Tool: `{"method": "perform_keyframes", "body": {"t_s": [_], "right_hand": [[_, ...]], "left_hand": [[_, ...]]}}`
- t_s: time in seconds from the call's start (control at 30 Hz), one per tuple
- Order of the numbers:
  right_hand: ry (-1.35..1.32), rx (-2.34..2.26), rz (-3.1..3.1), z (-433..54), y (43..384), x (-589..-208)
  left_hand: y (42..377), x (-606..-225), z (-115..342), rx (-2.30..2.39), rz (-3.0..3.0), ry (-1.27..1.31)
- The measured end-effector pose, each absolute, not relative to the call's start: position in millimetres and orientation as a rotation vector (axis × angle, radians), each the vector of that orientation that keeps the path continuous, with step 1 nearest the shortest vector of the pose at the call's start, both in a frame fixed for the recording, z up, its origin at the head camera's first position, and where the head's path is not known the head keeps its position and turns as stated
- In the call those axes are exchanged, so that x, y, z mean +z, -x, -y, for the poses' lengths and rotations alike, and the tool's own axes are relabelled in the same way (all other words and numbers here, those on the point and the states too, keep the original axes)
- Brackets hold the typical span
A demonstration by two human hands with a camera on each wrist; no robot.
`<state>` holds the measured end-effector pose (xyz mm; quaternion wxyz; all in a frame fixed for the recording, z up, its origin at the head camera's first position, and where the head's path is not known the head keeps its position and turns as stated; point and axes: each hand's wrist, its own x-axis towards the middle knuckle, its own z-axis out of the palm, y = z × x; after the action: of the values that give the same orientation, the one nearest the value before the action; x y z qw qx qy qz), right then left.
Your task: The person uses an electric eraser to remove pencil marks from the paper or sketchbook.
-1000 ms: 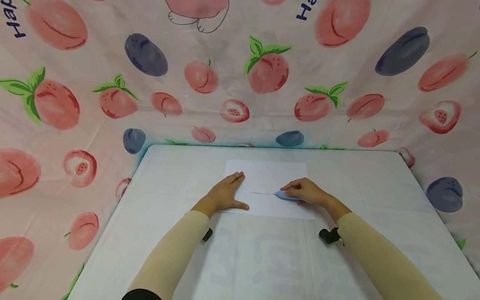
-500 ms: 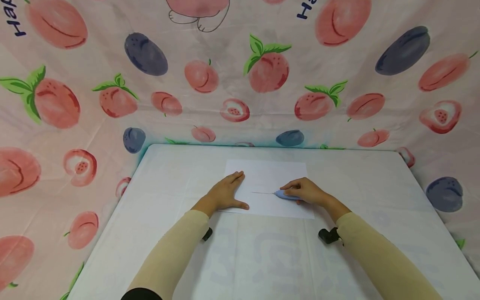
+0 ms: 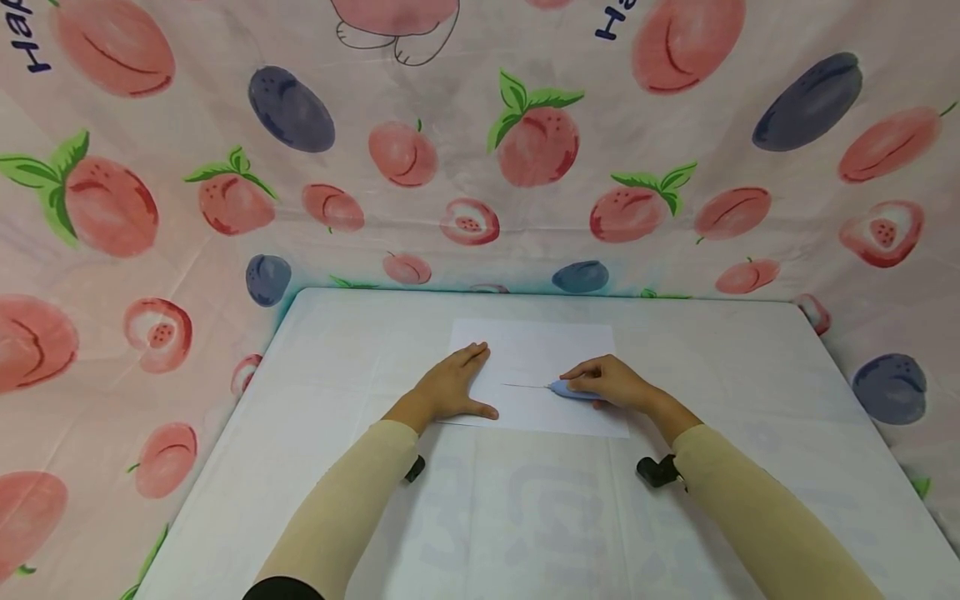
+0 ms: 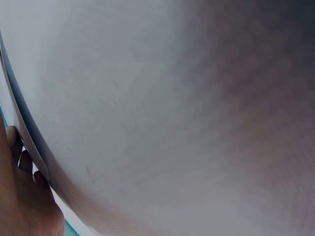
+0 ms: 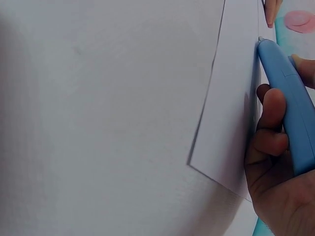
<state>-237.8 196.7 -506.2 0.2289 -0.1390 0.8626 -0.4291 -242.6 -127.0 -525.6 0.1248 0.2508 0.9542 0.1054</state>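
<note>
A white sheet of paper [image 3: 540,346] lies on the table, with a thin dark line across it. My left hand [image 3: 452,385] rests on the paper's left part, thumb spread away from the straight fingers. My right hand [image 3: 617,385] grips a thick blue pen-shaped tool [image 3: 572,390], whose tip meets the line's right end. Seen from the right wrist, this blue tool [image 5: 290,98] has a small pale tip, and the fingers and thumb curl round its body; its exact kind is unclear. The left wrist view catches only part of the left hand [image 4: 29,196] at the paper's edge.
The white-covered table [image 3: 540,517] extends around the paper, with faint print showing through. A fruit-patterned cloth [image 3: 465,108] hangs behind and beside the table. Black devices [image 3: 657,472] are worn at the wrists.
</note>
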Motion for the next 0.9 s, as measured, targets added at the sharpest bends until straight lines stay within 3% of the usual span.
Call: {"method": "perform_keyframes", "body": {"t_s": [0.9], "right_hand": [[0.357, -1.179, -2.341, -199.6, 240.4, -505.3]], "left_hand": [[243.1, -524.3, 127.3, 0.316, -2.774, -0.736]]}}
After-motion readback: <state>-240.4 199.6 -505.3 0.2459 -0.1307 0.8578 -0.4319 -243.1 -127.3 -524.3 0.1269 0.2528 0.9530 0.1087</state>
